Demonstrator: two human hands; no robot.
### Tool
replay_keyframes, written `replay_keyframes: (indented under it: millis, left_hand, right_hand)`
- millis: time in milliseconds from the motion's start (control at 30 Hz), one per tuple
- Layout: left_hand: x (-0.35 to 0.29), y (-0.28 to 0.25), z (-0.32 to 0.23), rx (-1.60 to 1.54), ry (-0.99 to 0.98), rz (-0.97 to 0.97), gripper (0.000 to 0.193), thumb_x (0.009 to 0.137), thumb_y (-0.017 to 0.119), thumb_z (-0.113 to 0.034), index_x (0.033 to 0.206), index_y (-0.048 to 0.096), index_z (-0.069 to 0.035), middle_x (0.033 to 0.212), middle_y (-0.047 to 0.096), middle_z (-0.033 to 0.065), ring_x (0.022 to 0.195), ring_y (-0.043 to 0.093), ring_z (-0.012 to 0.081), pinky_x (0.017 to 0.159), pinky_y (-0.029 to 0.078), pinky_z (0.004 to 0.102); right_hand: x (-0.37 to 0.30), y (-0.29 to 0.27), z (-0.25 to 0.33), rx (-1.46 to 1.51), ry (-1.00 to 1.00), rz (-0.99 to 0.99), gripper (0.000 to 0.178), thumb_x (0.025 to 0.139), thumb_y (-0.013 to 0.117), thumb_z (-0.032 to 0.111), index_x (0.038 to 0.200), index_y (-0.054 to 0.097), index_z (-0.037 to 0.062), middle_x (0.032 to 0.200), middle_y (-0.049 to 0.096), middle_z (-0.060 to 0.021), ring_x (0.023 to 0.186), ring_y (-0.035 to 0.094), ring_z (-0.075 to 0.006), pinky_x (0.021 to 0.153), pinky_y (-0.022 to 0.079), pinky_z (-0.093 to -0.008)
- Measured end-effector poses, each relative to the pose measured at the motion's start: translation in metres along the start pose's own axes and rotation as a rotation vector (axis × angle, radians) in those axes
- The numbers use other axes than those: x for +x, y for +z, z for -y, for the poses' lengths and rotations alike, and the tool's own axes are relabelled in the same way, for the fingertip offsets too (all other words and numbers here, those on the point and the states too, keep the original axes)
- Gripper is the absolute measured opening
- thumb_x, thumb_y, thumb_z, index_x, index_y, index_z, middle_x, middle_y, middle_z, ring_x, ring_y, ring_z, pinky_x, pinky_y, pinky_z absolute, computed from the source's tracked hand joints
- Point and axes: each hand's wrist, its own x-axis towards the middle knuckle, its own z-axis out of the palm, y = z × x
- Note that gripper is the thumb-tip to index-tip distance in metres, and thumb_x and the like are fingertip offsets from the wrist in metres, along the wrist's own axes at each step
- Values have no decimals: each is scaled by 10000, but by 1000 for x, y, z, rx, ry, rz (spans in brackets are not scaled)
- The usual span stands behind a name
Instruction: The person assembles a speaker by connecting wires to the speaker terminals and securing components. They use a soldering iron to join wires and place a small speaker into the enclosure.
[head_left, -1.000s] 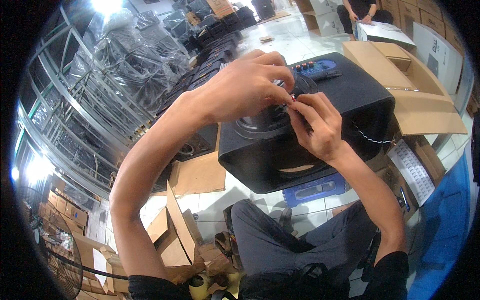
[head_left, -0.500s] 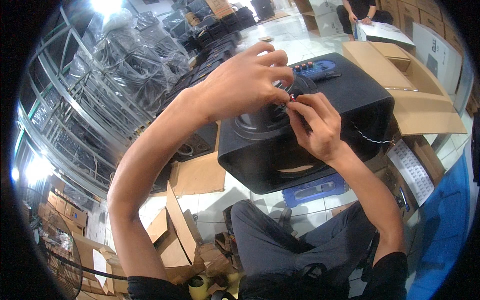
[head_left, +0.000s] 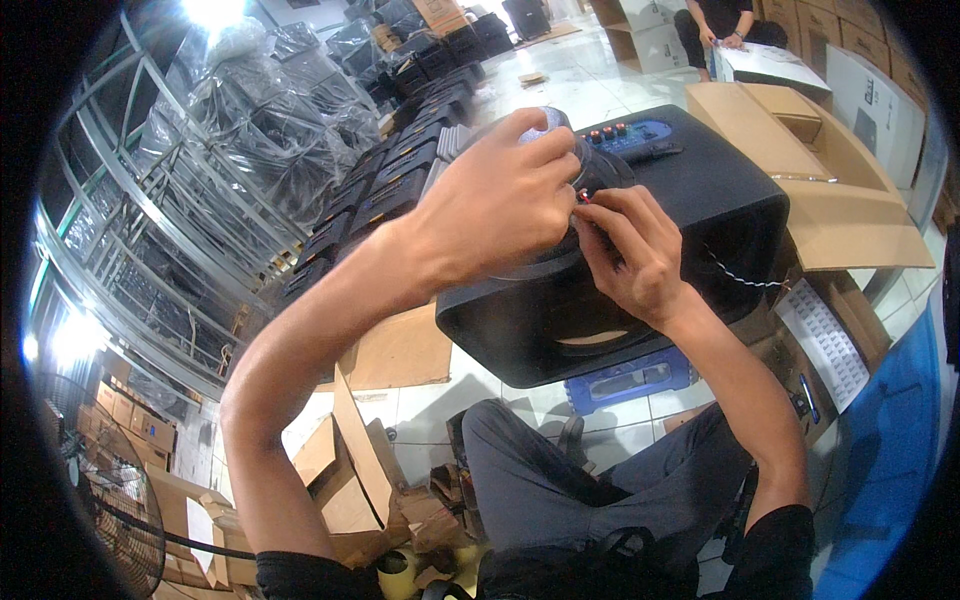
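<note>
A black subwoofer box (head_left: 700,235) lies before me, with a control panel (head_left: 632,140) on its top face and a round opening (head_left: 600,335) on its near side. Above the box, partly hidden by my hands, is a round black speaker driver (head_left: 607,172). My right hand (head_left: 637,255) pinches a small red wire (head_left: 584,197) beside the driver. My left hand (head_left: 510,190) meets it there, fingers curled and blurred. What it grips is hidden. A rounded grey-blue thing (head_left: 545,122) shows above its knuckles.
An opened cardboard carton (head_left: 850,205) stands at the right, near a printed white sheet (head_left: 822,345) and a twisted wire (head_left: 745,280). A blue-purple holder (head_left: 630,382) sits under the box. Rows of black boxes (head_left: 400,180) stretch away on the left. Another person (head_left: 735,40) works at the back.
My left hand has swung its wrist lower and curled its fingers more, and now covers more of the driver. My right hand stays at the red wire.
</note>
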Motion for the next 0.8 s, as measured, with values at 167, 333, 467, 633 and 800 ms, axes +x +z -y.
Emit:
replay_keyframes:
  millis: [167, 333, 467, 633, 800]
  left_hand:
    - [0, 9, -33, -11, -269, -146, 140, 712, 695, -146, 735, 729, -13, 834, 665, 110, 926, 577, 255, 828, 429, 384]
    - [1, 29, -61, 63, -494, -345, 95, 683, 661, -95, 733, 626, -22, 744, 543, 112, 792, 531, 268, 730, 405, 405]
    - [2, 40, -81, 87, -710, -354, 69, 753, 737, -63, 796, 691, -35, 825, 621, 55, 844, 571, 240, 771, 403, 394]
    - [8, 53, -95, 30, -915, -592, 103, 756, 786, -67, 847, 741, -53, 877, 685, 47, 859, 606, 232, 785, 410, 387]
    - [5, 52, -107, -162, -1025, -697, 101, 765, 808, -73, 847, 751, -64, 880, 703, 43, 876, 619, 241, 810, 430, 371]
  right_hand:
    - [-1, 0, -1, -2, 4, -3, 193, 776, 777, -27, 942, 680, -15, 953, 669, -129, 801, 666, -283, 665, 553, -354]
    - [0, 1, 0, 0, 4, -7, 191, 773, 776, -26, 938, 682, -18, 939, 671, -121, 803, 668, -279, 676, 555, -353]
    - [1, 1, -1, -14, -4, -16, 192, 766, 778, -24, 933, 684, -16, 927, 674, -114, 792, 664, -279, 677, 552, -356]
    - [0, 1, 0, -15, -2, -19, 199, 761, 775, -26, 940, 686, -17, 925, 671, -120, 781, 654, -287, 675, 547, -369]
    - [1, 0, 1, -10, -9, -7, 206, 765, 772, -31, 951, 685, -21, 927, 672, -122, 782, 654, -291, 670, 546, -372]
